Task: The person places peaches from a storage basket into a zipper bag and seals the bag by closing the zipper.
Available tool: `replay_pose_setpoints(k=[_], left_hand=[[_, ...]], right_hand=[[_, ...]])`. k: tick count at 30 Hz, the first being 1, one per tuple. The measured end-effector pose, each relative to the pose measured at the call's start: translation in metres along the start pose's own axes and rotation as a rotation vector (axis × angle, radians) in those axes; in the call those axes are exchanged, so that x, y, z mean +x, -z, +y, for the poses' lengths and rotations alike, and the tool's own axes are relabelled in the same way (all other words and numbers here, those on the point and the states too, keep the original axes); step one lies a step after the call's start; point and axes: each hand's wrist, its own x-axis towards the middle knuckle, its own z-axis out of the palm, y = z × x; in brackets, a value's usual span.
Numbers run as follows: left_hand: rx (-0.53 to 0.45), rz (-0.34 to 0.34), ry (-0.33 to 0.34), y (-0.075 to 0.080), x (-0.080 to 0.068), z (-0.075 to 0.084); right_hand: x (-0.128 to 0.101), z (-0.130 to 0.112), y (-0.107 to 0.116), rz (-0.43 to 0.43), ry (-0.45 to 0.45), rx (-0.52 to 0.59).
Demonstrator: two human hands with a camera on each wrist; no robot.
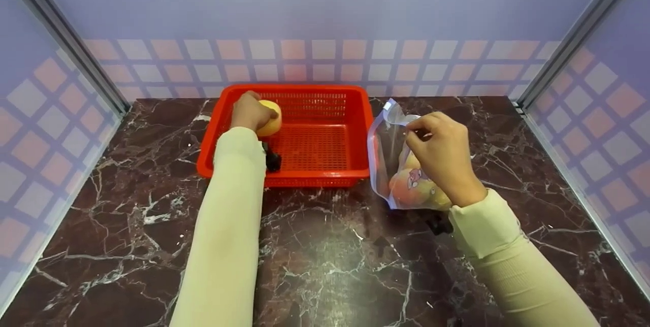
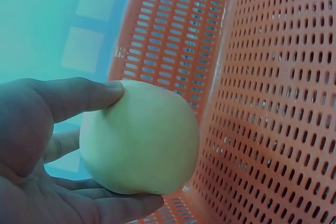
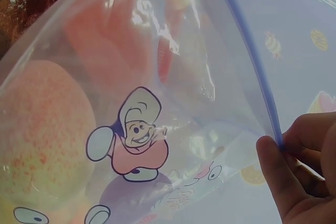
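My left hand (image 1: 249, 111) curls thumb and fingers (image 2: 79, 95) around a pale yellow fruit (image 2: 139, 137), smooth and round, held just above the floor of the red basket (image 1: 325, 162) near its left wall. My right hand (image 1: 442, 157) pinches the blue-edged rim of a clear bag (image 3: 157, 103) between thumb and fingers (image 3: 278, 177), holding its mouth up. The bag is printed with cartoon figures and stands just right of the basket; inside sits a peach (image 3: 37, 129), pinkish and speckled, with more fruit beside it that I cannot make out. Basket and bag rest on a dark red marble top (image 1: 330, 266) veined in white, walled by lilac panels (image 1: 325, 7) with a band of pink and white squares.
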Motion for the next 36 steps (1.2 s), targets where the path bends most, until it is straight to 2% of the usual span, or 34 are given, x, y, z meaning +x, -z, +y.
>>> replay_pose_setpoints(k=[9, 16, 25, 36], left_hand=[[-0.055, -0.041, -0.019, -0.010, 0.001, 0.010], [-0.078, -0.056, -0.034, -0.016, -0.003, 0.017], [-0.067, -0.045, -0.063, -0.025, -0.009, 0.023], [-0.065, -0.015, -0.111, -0.038, -0.024, 0.026]], right_hand=[[0.006, 0.006, -0.005, -0.012, -0.016, -0.014], [0.009, 0.008, -0.011, -0.016, -0.028, -0.004], [0.011, 0.009, -0.015, -0.007, -0.018, -0.007], [0.010, 0.008, -0.018, -0.011, -0.021, -0.001]])
